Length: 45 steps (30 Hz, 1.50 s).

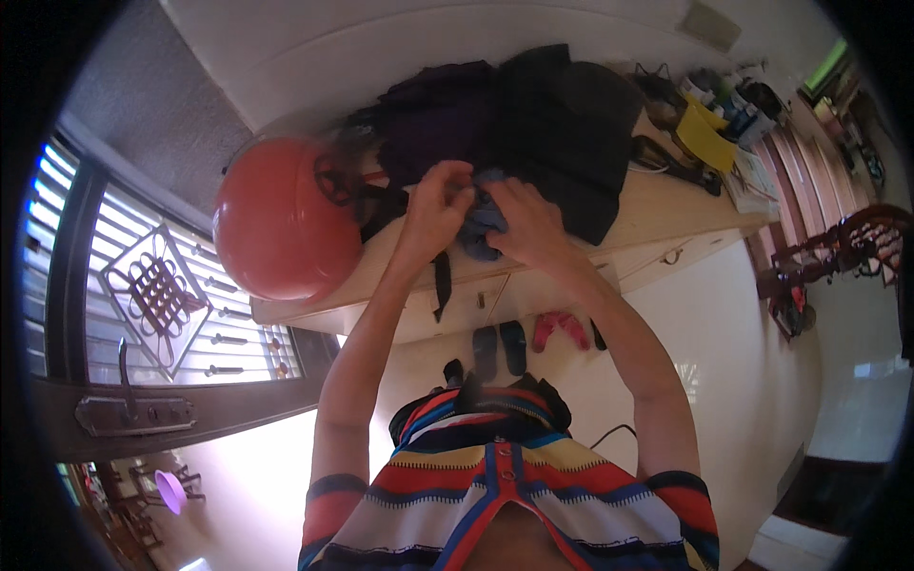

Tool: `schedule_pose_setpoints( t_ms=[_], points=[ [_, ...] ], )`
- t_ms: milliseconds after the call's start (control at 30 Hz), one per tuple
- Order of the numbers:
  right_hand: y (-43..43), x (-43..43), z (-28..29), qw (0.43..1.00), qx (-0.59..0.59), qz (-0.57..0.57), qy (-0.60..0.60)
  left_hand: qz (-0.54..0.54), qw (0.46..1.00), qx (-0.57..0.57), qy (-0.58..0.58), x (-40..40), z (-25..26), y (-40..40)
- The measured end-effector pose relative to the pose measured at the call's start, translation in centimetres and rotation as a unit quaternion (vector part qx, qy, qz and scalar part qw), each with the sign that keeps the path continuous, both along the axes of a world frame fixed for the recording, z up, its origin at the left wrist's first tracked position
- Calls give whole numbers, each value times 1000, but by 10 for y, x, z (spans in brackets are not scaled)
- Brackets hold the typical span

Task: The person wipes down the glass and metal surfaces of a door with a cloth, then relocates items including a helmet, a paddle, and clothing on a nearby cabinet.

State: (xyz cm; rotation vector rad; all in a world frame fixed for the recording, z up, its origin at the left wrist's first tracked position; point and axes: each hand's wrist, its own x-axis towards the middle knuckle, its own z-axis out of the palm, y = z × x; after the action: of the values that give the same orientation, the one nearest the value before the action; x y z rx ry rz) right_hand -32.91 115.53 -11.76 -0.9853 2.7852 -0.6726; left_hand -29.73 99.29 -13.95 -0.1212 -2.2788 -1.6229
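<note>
A crumpled blue-grey cloth (481, 241) lies between my hands near the front edge of a pale wooden cabinet top (685, 203). My right hand (527, 223) holds it from the right, with thumb and fingers pressed into the folds. My left hand (439, 207) is at its left side, fingers bent toward the thumb; whether they grip the fabric is hidden. Just behind both hands spreads dark clothing, a black garment (564, 143) beside a dark purple one (435, 125). Left of my left hand rests a glossy red helmet (285, 221).
A black strap (443, 282) hangs over the cabinet's front. Bottles, a yellow item (703, 135) and papers (753, 182) crowd the right end. Dark slippers (513, 347) and pink sandals (560, 330) lie on the floor below. A door with a handle (125, 378) stands at left.
</note>
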Motion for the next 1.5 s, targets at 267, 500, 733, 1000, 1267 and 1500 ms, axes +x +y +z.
schedule_pose_setpoints(
  t_ms=[267,500,733,1000,1267,1500],
  points=[
    [31,-30,29,985,-98,138,-17,72,988,-131,30,-16,21,5],
    [81,-157,-23,972,-41,76,220,133,927,-351,-29,-42,-9,43],
    [49,-165,-35,946,83,-4,313,164,956,-234,-71,-58,1,15],
    [32,-176,-40,908,47,30,414,145,968,-199,53,-55,-20,14],
    [39,-168,-21,930,49,102,349,164,951,-262,-4,-59,-18,25],
    [89,-182,-15,950,-153,121,242,160,924,-347,-26,-60,-20,26]
  ],
)
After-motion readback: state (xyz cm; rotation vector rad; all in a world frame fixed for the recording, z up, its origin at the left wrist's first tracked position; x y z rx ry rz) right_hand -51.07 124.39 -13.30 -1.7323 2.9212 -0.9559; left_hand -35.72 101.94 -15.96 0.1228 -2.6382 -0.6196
